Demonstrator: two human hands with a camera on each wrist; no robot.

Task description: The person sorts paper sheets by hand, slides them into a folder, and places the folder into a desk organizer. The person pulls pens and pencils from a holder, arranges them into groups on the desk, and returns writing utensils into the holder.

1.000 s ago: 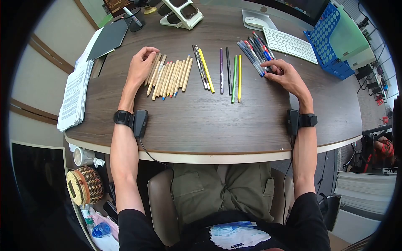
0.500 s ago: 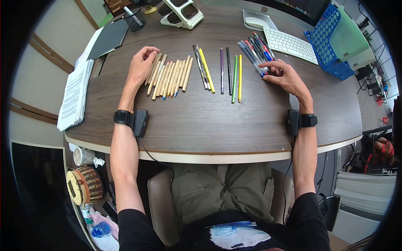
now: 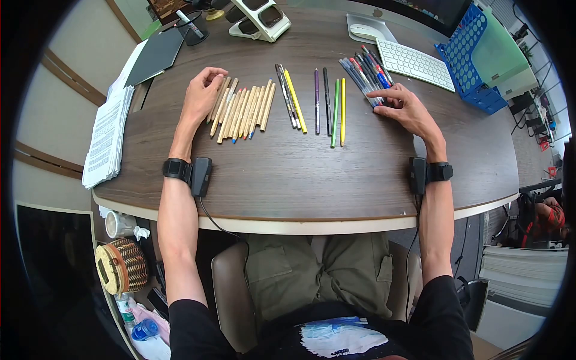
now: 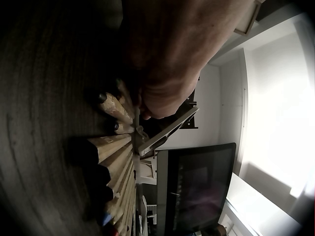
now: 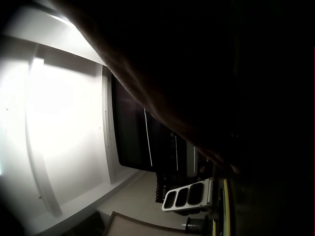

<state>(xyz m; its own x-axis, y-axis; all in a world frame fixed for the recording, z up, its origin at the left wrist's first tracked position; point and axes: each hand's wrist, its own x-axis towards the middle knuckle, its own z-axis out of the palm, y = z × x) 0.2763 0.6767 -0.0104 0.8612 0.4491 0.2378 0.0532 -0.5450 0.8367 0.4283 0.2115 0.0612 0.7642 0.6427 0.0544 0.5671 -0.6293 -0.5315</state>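
Note:
In the head view, my left hand (image 3: 203, 95) rests at the left side of a row of natural-wood pencils (image 3: 269, 107), its fingers loosely bent by their far ends. The left wrist view shows those pencils (image 4: 118, 108) close below the hand. My right hand (image 3: 410, 110) lies over the near ends of a bunch of pens (image 3: 360, 83), index finger reaching across them and thumb beside the tips. Between the hands lie a yellow pencil (image 3: 294, 99) beside dark ones, then a purple pencil (image 3: 317, 102), a black one (image 3: 327, 102), a green one (image 3: 335, 114) and another yellow one (image 3: 343, 114).
Behind the pens are a white keyboard (image 3: 415, 64) and a mouse (image 3: 365, 32). A blue file rack (image 3: 471, 42) stands at the right. Paper stacks (image 3: 108, 141) lie on the left edge, with a mesh pen cup (image 3: 193, 35) and white-framed holder (image 3: 273, 27) at the back.
My right hand's fingertips have shifted slightly to the left over the near ends of the pens. The left hand and the pencils have stayed in place.

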